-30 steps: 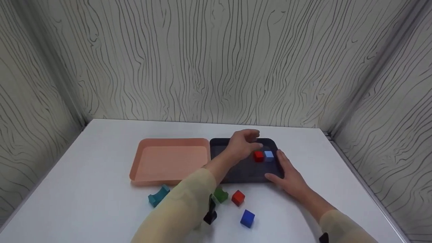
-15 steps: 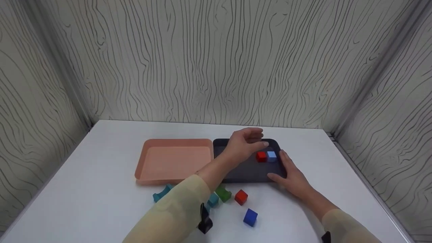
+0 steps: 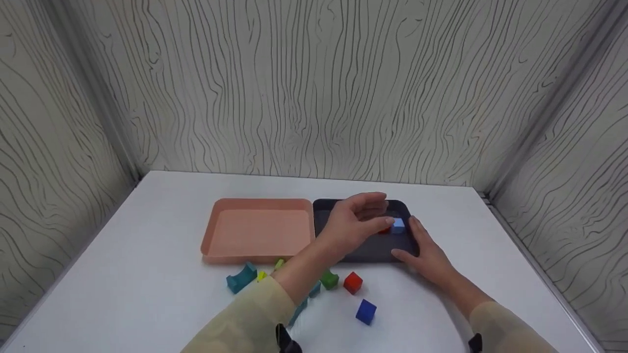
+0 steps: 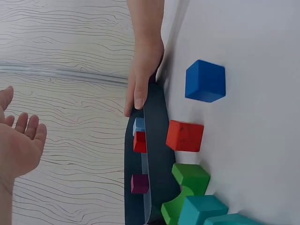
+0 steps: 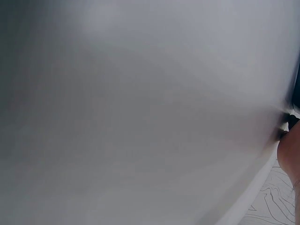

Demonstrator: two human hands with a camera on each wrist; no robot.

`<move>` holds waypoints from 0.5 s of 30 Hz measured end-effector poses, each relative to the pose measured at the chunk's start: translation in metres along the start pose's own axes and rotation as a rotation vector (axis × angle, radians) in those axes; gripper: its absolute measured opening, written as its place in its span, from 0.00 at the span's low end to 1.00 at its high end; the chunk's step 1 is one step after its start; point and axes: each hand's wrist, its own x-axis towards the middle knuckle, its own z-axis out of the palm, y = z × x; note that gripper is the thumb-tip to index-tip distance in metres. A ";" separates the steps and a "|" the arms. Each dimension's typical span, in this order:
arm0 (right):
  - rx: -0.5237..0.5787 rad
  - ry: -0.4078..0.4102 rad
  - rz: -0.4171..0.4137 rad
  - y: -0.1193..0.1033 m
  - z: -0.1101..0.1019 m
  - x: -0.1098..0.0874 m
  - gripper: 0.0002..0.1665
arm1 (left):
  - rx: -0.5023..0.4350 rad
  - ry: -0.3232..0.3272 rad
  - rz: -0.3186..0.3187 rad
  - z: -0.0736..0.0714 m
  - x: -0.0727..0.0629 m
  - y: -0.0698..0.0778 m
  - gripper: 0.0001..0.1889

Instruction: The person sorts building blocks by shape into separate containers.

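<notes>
My left hand (image 3: 354,223) hovers over the dark tray (image 3: 365,255), its fingers gently curved, holding nothing. Its bare palm shows in the left wrist view. At the tray's right end, my right hand (image 3: 427,255) rests along the rim, fingers straight and thumb near the front corner. Inside the tray are a light blue cube (image 3: 398,226), a red cube (image 4: 139,142) and a purple cube (image 4: 139,183); my left hand hides the purple one from the head view. The right wrist view shows mostly the blurred white table and part of my right hand (image 5: 291,150).
A pink tray (image 3: 208,240) stands left of the dark one. In front lie a red cube (image 3: 353,283), a blue cube (image 3: 366,312), a green curved block (image 3: 330,279), teal blocks (image 3: 241,278) and small yellow pieces (image 3: 262,276). Wood-patterned walls (image 3: 304,98) enclose the white table (image 3: 162,294).
My left hand dips slightly, and its thumb now covers most of the red cube in the tray. My right hand stays at the rim. The head view has shifted a little.
</notes>
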 end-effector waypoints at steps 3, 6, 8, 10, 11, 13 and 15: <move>0.000 0.013 -0.019 0.002 -0.001 0.001 0.67 | -0.020 -0.009 0.010 0.000 -0.011 -0.001 0.26; 0.000 0.018 -0.029 0.002 -0.001 0.001 0.66 | -0.038 -0.013 0.006 -0.001 -0.022 -0.004 0.26; 0.002 0.016 -0.028 0.002 0.000 0.001 0.66 | -0.049 -0.009 -0.008 -0.001 -0.030 -0.007 0.26; 0.003 0.009 -0.022 0.001 0.001 0.001 0.66 | -0.053 -0.005 -0.027 -0.001 -0.038 -0.010 0.25; 0.005 0.007 -0.020 0.001 0.001 0.001 0.66 | -0.054 -0.002 -0.038 -0.001 -0.042 -0.011 0.25; 0.010 0.001 -0.009 -0.001 0.001 0.000 0.67 | -0.058 0.002 -0.062 0.000 -0.049 -0.014 0.25; 0.012 -0.001 -0.001 -0.002 0.001 0.000 0.67 | -0.072 0.003 -0.085 0.000 -0.056 -0.018 0.24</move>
